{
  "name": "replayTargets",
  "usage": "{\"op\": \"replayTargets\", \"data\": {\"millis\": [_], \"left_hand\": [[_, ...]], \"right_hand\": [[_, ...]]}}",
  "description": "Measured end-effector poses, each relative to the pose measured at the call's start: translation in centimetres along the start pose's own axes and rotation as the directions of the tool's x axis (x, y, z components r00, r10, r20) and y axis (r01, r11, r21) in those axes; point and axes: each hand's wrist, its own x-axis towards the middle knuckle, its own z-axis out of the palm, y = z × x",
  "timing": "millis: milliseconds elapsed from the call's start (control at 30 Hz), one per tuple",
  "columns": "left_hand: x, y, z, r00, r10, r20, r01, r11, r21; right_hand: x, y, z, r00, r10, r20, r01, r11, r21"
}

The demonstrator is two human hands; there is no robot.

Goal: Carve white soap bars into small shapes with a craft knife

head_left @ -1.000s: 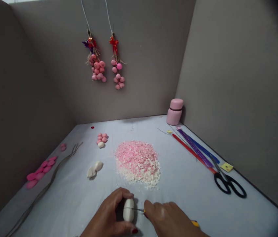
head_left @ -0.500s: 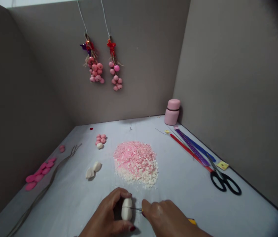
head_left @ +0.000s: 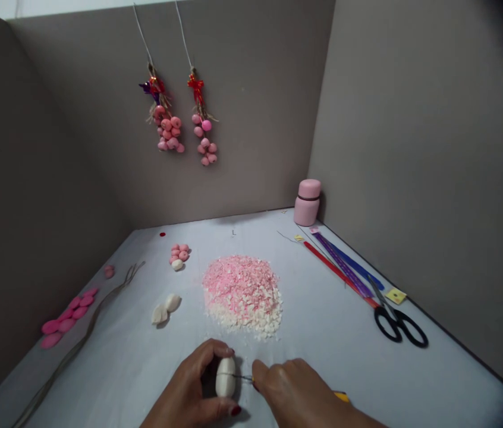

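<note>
In the head view, my left hand (head_left: 193, 383) grips a white bar of soap (head_left: 225, 380) by its two ends, thumb below and fingers above. A thin line runs across the middle of the bar. My right hand (head_left: 294, 389) is closed around a yellow-handled craft knife (head_left: 340, 396), most of it hidden in the fist. Its narrow blade points left and meets the bar's right side at that line. Just beyond both hands lies a heap of pink and white shavings (head_left: 242, 291).
At the left are carved white pieces (head_left: 172, 302), pink balls (head_left: 179, 253), bright pink pieces (head_left: 66, 320) and long cords (head_left: 93, 321). Scissors (head_left: 396, 324), ribbons (head_left: 338, 261) and a pink jar (head_left: 307, 203) stand or lie right. Ball bunches (head_left: 169, 128) hang on the back wall.
The whole scene has shifted slightly left in the view. Both hands keep the same hold, with the blade still at the bar's line.
</note>
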Motion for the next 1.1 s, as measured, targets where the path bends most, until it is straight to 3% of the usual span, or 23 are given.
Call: {"op": "replayTargets", "data": {"millis": [400,600,1100], "left_hand": [[-0.14,-0.30,0.03,1.000,0.007,-0.020,-0.008,0.999,-0.045],[-0.07,0.13,0.10,0.999,0.017,-0.030,-0.019,0.999,-0.038],[0.05,-0.32,0.06,1.000,0.016,-0.019,-0.017,0.999,-0.030]], "right_hand": [[-0.05,-0.33,-0.28,1.000,-0.007,-0.011,0.006,0.999,-0.051],[-0.01,-0.35,0.44,0.993,-0.023,-0.113,0.012,0.995,-0.094],[0.23,-0.72,-0.02,0.990,-0.037,-0.135,0.022,0.994,-0.110]]}}
